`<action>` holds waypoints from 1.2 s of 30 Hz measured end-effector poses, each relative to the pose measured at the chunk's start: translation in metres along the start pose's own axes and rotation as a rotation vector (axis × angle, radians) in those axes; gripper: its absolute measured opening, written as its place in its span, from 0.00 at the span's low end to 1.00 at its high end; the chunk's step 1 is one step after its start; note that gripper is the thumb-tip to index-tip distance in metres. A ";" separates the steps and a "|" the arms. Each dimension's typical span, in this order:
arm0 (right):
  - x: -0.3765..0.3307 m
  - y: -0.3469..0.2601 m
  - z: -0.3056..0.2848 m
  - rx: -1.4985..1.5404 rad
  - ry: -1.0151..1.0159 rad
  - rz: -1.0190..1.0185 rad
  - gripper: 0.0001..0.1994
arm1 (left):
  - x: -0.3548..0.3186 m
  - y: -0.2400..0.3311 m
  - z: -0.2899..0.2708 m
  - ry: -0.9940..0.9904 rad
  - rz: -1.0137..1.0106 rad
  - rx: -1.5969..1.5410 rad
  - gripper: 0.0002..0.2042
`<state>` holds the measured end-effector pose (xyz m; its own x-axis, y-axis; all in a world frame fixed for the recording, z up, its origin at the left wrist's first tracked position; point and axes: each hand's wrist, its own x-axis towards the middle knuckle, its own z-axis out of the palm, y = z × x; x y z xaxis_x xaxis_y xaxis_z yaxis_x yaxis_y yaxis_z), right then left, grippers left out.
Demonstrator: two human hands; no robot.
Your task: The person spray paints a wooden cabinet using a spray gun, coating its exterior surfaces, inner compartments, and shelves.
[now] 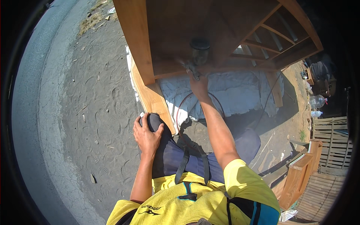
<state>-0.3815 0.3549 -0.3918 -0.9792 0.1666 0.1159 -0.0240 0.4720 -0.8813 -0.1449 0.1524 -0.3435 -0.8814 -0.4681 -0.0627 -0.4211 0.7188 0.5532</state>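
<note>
My right hand (198, 84) is wrapped round the handle of a spray gun (200, 52) with a dark round cup on top, held just inside a large wooden cabinet (135, 33). A faint haze hangs about the nozzle, which points left toward the cabinet's shaded interior. From the gun's side a thin reddish hose (180, 103) loops down past my legs. My left hand (147, 135) rests on my bent left knee, fingers spread and holding nothing. Deep shade hides the details of the cabinet's inner panels.
A white cloth sheet (232, 93) and a wooden board (159, 101) lie under the cabinet. Sandy ground (101, 108) and a paved road (30, 101) stretch to the left. At the right are plastic bottles (318, 101), a bamboo rack (332, 138) and wooden frames (298, 180).
</note>
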 end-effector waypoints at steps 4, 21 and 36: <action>-0.021 -0.033 0.017 0.052 -0.173 0.109 0.26 | 0.001 -0.002 0.001 -0.009 0.001 -0.017 0.38; -0.029 0.044 -0.076 -0.505 0.266 0.103 0.28 | 0.001 0.004 0.003 0.001 0.067 -0.020 0.37; -0.062 0.010 -0.052 -0.030 -0.092 0.260 0.24 | 0.011 0.003 0.014 -0.010 0.094 0.016 0.38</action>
<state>-0.3100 0.3945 -0.3839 -0.9660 0.2068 -0.1553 0.2348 0.4494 -0.8619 -0.1588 0.1564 -0.3543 -0.9194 -0.3929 -0.0189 -0.3392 0.7674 0.5441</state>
